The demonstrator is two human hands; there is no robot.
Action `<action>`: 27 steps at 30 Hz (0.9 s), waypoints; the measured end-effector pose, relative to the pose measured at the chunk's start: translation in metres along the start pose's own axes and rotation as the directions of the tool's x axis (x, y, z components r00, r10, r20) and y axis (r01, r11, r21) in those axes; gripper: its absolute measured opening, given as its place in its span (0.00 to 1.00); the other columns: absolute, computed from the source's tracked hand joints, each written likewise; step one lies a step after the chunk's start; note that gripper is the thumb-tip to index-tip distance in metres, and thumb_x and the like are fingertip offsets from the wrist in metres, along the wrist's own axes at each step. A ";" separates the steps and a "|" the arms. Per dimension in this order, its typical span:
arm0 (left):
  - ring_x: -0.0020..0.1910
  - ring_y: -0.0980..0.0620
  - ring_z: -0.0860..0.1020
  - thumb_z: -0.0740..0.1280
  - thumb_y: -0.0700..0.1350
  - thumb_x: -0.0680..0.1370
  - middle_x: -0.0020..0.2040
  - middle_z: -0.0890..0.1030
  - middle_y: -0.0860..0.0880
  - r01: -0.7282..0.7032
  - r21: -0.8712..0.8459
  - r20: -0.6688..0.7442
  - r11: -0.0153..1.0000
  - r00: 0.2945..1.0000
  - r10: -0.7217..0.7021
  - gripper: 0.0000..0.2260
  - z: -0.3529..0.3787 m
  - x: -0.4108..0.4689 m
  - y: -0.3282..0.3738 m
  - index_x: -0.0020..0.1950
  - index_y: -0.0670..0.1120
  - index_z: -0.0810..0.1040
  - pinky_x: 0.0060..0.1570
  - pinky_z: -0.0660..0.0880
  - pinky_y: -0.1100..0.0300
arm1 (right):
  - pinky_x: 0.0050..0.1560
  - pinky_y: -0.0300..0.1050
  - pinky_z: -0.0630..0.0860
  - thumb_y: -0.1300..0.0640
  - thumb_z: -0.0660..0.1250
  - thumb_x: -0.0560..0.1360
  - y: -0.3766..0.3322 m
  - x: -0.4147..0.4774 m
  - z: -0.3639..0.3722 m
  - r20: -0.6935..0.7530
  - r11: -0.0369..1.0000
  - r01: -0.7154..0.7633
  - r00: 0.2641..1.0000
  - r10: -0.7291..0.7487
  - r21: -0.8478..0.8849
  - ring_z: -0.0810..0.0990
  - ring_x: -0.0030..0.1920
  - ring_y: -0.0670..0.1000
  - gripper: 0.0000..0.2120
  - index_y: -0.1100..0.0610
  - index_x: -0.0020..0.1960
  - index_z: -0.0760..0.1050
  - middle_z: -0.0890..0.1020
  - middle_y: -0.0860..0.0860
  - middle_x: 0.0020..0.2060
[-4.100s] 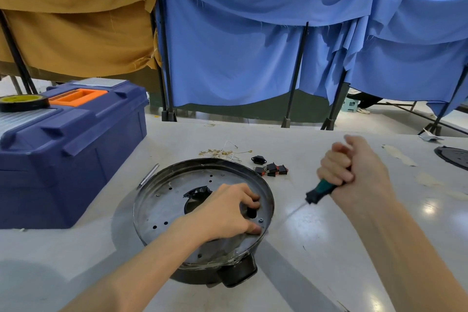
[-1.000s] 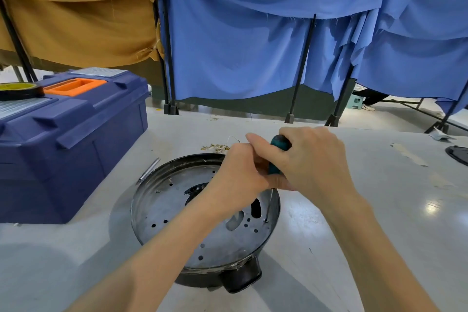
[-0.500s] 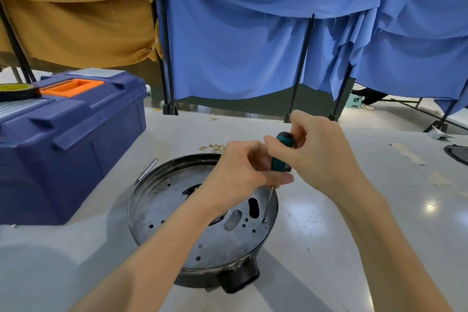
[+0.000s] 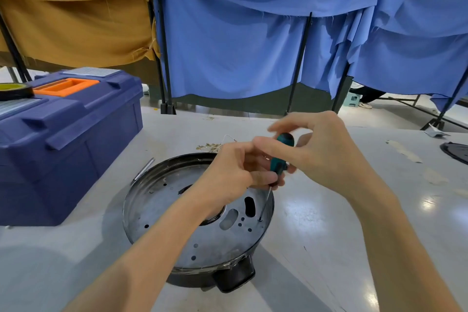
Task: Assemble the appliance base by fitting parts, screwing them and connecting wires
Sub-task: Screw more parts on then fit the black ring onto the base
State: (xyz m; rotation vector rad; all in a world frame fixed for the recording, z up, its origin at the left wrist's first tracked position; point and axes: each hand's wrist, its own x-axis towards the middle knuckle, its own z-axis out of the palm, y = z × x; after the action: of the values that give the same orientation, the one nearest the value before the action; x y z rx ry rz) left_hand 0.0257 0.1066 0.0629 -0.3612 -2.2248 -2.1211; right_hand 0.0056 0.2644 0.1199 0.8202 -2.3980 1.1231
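nearest, below the grip, the appliance base (image 4: 207,243) sits on the table (image 4: 329,235) with its black socket housing (image 4: 235,278) facing the person. just under the hands, the screwdriver (image 4: 278,159) tip sits in a screw (image 4: 260,219) near the plate's right edge, beside a dark oval slot (image 4: 250,206).

the left hand (image 4: 228,177) pinches the lower end of the teal handle where the shaft begins, steadying it. the right hand (image 4: 321,157) curls thumb and fingers round the upper handle, apparently twisting.

to drive this well, i'd hold the shaft square to the plate, since it leans a little now, press down through the handle so the tip does not cam out, and turn in short bites, stopping at snug.

the right fingers are blurred, so exact finger contact is unclear. the screw head is too small to read, and the hands hide the small parts behind them; only scraps (image 4: 210,146) peek out. left of the grip lie a metal rod (image 4: 143,172) and a blue toolbox (image 4: 63,147).
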 end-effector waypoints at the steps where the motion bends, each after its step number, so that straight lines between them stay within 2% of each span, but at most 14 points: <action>1: 0.46 0.42 0.85 0.68 0.28 0.75 0.47 0.85 0.40 0.004 -0.021 0.014 1.000 1.000 -0.004 0.13 -0.002 -0.001 -0.001 0.57 0.38 0.78 0.47 0.82 0.55 | 0.35 0.45 0.79 0.38 0.71 0.65 0.002 0.000 -0.002 0.042 0.999 0.007 0.999 -0.009 0.044 0.81 0.29 0.50 0.17 0.50 0.45 0.82 0.82 0.44 0.36; 3: 0.49 0.42 0.84 0.67 0.29 0.76 0.49 0.85 0.39 0.013 -0.013 0.037 1.000 0.999 -0.012 0.14 -0.006 -0.003 0.000 0.60 0.38 0.77 0.51 0.81 0.50 | 0.33 0.42 0.78 0.48 0.73 0.68 0.004 0.001 -0.002 0.054 0.996 0.035 0.998 -0.039 0.082 0.81 0.28 0.51 0.10 0.53 0.44 0.82 0.82 0.45 0.34; 4: 0.50 0.42 0.84 0.69 0.31 0.75 0.49 0.85 0.40 0.017 0.021 0.047 1.000 0.999 -0.018 0.14 -0.006 -0.003 0.000 0.59 0.39 0.78 0.54 0.80 0.48 | 0.32 0.43 0.78 0.49 0.74 0.68 0.004 0.001 0.000 0.037 0.996 0.035 0.999 -0.038 0.079 0.80 0.28 0.51 0.10 0.55 0.41 0.81 0.82 0.47 0.32; 7: 0.51 0.46 0.83 0.78 0.39 0.67 0.48 0.84 0.44 0.033 0.163 0.000 0.986 0.999 -0.034 0.16 -0.002 -0.002 0.003 0.53 0.45 0.82 0.59 0.77 0.47 | 0.32 0.53 0.79 0.40 0.75 0.64 -0.002 0.001 0.011 -0.041 0.999 0.000 0.999 -0.002 -0.035 0.75 0.28 0.53 0.22 0.59 0.35 0.73 0.77 0.51 0.28; 9: 0.48 0.44 0.84 0.77 0.36 0.68 0.45 0.85 0.43 0.020 0.110 -0.023 0.994 1.000 -0.017 0.14 -0.001 -0.001 0.001 0.51 0.44 0.82 0.55 0.79 0.48 | 0.33 0.55 0.78 0.34 0.73 0.62 -0.002 0.001 0.009 -0.053 0.993 -0.020 0.999 0.014 -0.116 0.74 0.29 0.53 0.27 0.58 0.35 0.71 0.76 0.50 0.29; 11: 0.46 0.42 0.84 0.71 0.30 0.72 0.45 0.85 0.41 -0.003 -0.003 0.018 1.000 1.000 0.003 0.13 -0.005 -0.001 -0.001 0.55 0.40 0.80 0.50 0.81 0.51 | 0.34 0.49 0.79 0.33 0.71 0.62 -0.003 -0.001 0.001 0.018 0.996 -0.005 1.000 0.007 -0.093 0.78 0.29 0.46 0.23 0.52 0.43 0.77 0.80 0.44 0.37; 13: 0.49 0.41 0.84 0.67 0.28 0.75 0.47 0.85 0.39 0.021 -0.055 0.062 0.998 0.998 -0.017 0.13 -0.011 -0.003 -0.001 0.58 0.38 0.78 0.50 0.81 0.53 | 0.33 0.41 0.80 0.43 0.72 0.67 -0.003 -0.002 -0.004 0.089 0.999 0.045 0.995 -0.045 0.008 0.81 0.28 0.45 0.18 0.50 0.53 0.80 0.82 0.41 0.43; 15: 0.51 0.42 0.84 0.69 0.30 0.74 0.49 0.85 0.40 0.033 -0.028 0.078 0.999 0.997 -0.030 0.13 -0.012 -0.004 0.001 0.55 0.42 0.81 0.52 0.81 0.52 | 0.30 0.38 0.79 0.54 0.74 0.69 -0.004 -0.002 -0.002 0.092 0.991 0.060 0.993 -0.072 0.122 0.82 0.26 0.48 0.10 0.54 0.50 0.81 0.83 0.44 0.40; 17: 0.50 0.41 0.83 0.75 0.33 0.69 0.48 0.84 0.40 0.005 0.044 0.044 0.999 0.999 -0.007 0.12 -0.008 -0.004 0.003 0.48 0.47 0.84 0.53 0.80 0.50 | 0.29 0.42 0.79 0.55 0.77 0.67 -0.006 -0.001 0.004 0.065 0.988 0.050 0.996 -0.060 0.145 0.81 0.25 0.51 0.10 0.55 0.43 0.79 0.82 0.47 0.35; 19: 0.47 0.41 0.83 0.78 0.33 0.66 0.47 0.82 0.37 -0.017 0.044 0.000 0.999 1.000 0.017 0.12 -0.006 -0.003 0.004 0.45 0.47 0.84 0.50 0.81 0.51 | 0.32 0.51 0.80 0.51 0.78 0.66 -0.005 0.000 0.010 0.027 0.998 0.031 0.999 -0.032 0.059 0.80 0.28 0.53 0.15 0.55 0.40 0.73 0.80 0.50 0.34; 21: 0.46 0.41 0.84 0.75 0.31 0.69 0.46 0.83 0.36 -0.014 -0.026 0.016 1.000 1.000 0.014 0.13 -0.004 -0.002 0.003 0.50 0.43 0.82 0.47 0.81 0.53 | 0.35 0.53 0.80 0.43 0.75 0.66 -0.001 0.002 0.009 -0.005 0.998 0.005 1.000 -0.006 -0.066 0.79 0.31 0.51 0.18 0.53 0.41 0.72 0.80 0.49 0.35; 23: 0.48 0.40 0.84 0.69 0.29 0.73 0.47 0.84 0.38 0.011 -0.086 0.083 0.996 0.997 -0.004 0.13 -0.005 -0.001 0.000 0.56 0.39 0.79 0.49 0.81 0.52 | 0.38 0.46 0.79 0.39 0.73 0.65 0.001 0.000 0.005 0.033 0.998 0.013 0.999 -0.011 -0.059 0.79 0.35 0.44 0.19 0.50 0.48 0.77 0.81 0.43 0.41; 25: 0.51 0.39 0.83 0.66 0.30 0.76 0.50 0.84 0.38 0.041 -0.103 0.134 0.994 0.991 -0.027 0.13 -0.006 -0.002 0.000 0.60 0.38 0.77 0.54 0.80 0.49 | 0.36 0.42 0.78 0.46 0.73 0.69 0.002 -0.001 0.002 0.052 0.999 0.037 0.998 -0.039 0.037 0.81 0.33 0.43 0.13 0.50 0.50 0.80 0.82 0.41 0.40; 27: 0.54 0.41 0.82 0.72 0.35 0.74 0.52 0.84 0.39 0.031 -0.024 0.122 0.999 0.992 -0.028 0.14 -0.006 -0.003 0.000 0.59 0.40 0.79 0.58 0.78 0.48 | 0.31 0.45 0.80 0.51 0.74 0.71 0.002 0.000 0.004 0.005 0.996 0.052 0.999 -0.053 0.070 0.80 0.26 0.46 0.07 0.55 0.43 0.80 0.82 0.45 0.34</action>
State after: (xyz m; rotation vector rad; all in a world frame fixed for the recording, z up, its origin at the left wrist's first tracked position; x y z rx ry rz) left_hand 0.0276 0.0999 0.0627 -0.4753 -2.2818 -2.2014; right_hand 0.0043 0.2620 0.1161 0.9060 -2.3405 1.1915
